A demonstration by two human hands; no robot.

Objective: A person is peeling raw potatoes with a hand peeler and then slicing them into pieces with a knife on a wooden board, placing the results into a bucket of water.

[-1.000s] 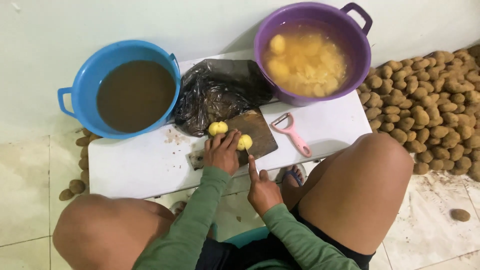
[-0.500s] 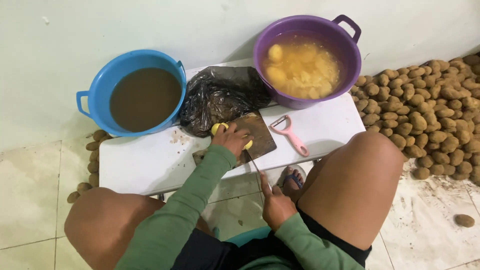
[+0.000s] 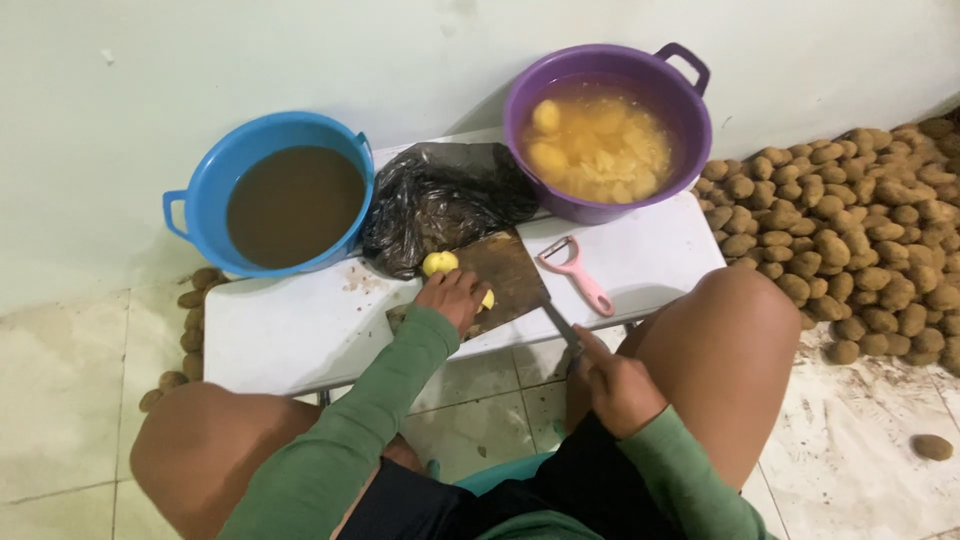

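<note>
Pressing peeled potato (image 3: 484, 299) on cutting board (image 3: 505, 268) with left hand (image 3: 455, 297) | right hand (image 3: 610, 385) closed around knife (image 3: 562, 325), blade pointing toward potato | left hand nearer

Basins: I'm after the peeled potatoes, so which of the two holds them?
The purple basin on the right; yellow peeled potatoes float in it. The blue basin holds only brown water.

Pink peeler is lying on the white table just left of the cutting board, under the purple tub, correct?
Not quite: the pink peeler lies on the white table just right of the cutting board, not left. The head view shows it there, below the purple tub, untouched by either hand.
</note>
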